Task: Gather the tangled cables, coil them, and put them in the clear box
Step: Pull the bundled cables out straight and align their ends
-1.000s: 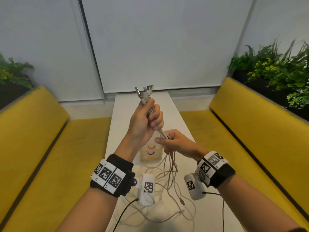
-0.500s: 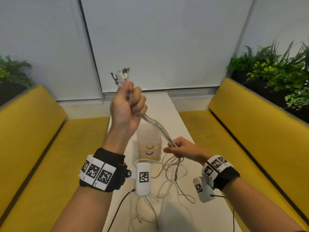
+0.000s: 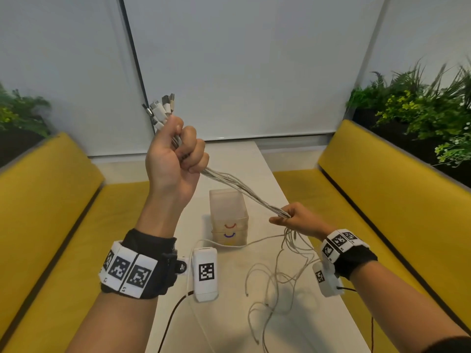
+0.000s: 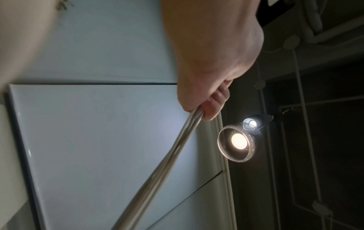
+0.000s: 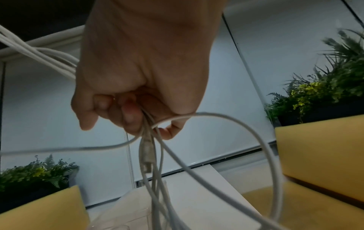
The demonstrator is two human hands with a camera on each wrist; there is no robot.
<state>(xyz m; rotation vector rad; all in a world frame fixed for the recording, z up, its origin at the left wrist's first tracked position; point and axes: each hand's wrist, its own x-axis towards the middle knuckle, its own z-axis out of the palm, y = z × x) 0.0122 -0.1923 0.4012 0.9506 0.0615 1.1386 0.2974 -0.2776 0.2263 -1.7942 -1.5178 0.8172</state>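
Observation:
My left hand (image 3: 175, 151) is raised in a fist round a bundle of white cables (image 3: 242, 188), with their plugs (image 3: 163, 108) sticking out above the fist. The bundle runs taut down to my right hand (image 3: 293, 217), which is curled round it lower down over the table. Below the right hand the loose cable ends (image 3: 280, 276) hang in tangled loops onto the white table (image 3: 260, 164). The clear box (image 3: 228, 212) stands on the table between my hands. The right wrist view shows the fingers (image 5: 130, 115) closed on the cables (image 5: 155, 155).
Yellow benches (image 3: 397, 189) flank the narrow table on both sides. Planters with green plants (image 3: 420, 103) sit behind the benches. A second clear box with coloured marks (image 3: 229, 233) lies under the first.
My left hand has lifted up and to the left with the plug ends. My right hand has slid down and to the right along the bundle, stretching the cables between the hands.

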